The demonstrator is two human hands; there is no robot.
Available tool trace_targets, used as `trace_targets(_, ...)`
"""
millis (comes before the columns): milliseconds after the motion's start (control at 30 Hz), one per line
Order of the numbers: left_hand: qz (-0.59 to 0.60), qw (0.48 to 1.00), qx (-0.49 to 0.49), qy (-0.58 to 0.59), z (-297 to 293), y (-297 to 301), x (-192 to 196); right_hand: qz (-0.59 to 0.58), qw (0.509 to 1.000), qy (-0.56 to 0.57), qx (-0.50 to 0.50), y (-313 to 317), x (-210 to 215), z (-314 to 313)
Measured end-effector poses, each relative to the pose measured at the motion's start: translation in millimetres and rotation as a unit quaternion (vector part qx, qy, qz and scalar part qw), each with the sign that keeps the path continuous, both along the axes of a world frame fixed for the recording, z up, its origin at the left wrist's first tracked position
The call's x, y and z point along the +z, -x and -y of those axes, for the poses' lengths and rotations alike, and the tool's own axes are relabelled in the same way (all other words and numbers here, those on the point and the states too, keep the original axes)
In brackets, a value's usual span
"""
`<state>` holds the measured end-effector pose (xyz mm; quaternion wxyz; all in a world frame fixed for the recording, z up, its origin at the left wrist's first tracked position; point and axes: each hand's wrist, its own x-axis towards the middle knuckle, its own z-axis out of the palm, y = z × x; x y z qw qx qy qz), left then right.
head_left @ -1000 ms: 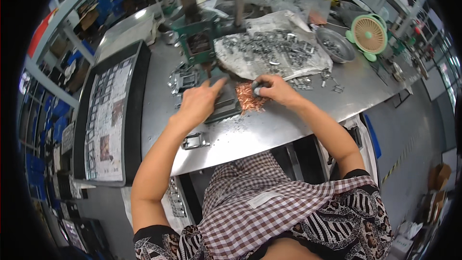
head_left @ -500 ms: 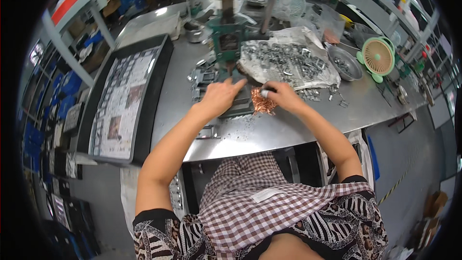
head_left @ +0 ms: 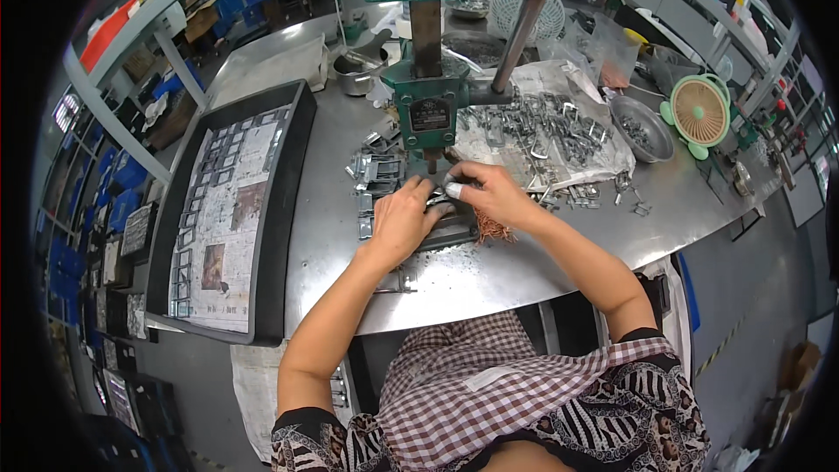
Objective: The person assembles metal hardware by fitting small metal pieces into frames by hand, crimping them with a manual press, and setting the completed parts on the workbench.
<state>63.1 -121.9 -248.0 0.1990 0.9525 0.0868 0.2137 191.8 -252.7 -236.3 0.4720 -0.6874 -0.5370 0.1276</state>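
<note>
While a small metal part sat between my hands at mid-frame, the press ram stood just above my fingers.
My left hand pinched the part; whether my right hand, curled beside it, gripped anything could not be told. A nudge could have skewed the part, I judged, or a lowered ram caught a fingertip. Copper pieces lay right of centre; at upper right a metal bowl held small pieces, and at left a black tray held metal frames on paper.
</note>
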Motion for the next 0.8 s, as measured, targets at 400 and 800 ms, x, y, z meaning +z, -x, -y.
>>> trace_targets(400,0.017,0.999,-0.02,0.041,-5.7,-7.8,3.5,0.335,0.941,0.016,0.049,-0.2,23.1,-8.5)
trace_targets(800,0.007,0.998,0.039,0.039,-9.6,-12.0,-0.2,0.294,0.954,-0.032,-0.053,-4.1,27.0,27.3)
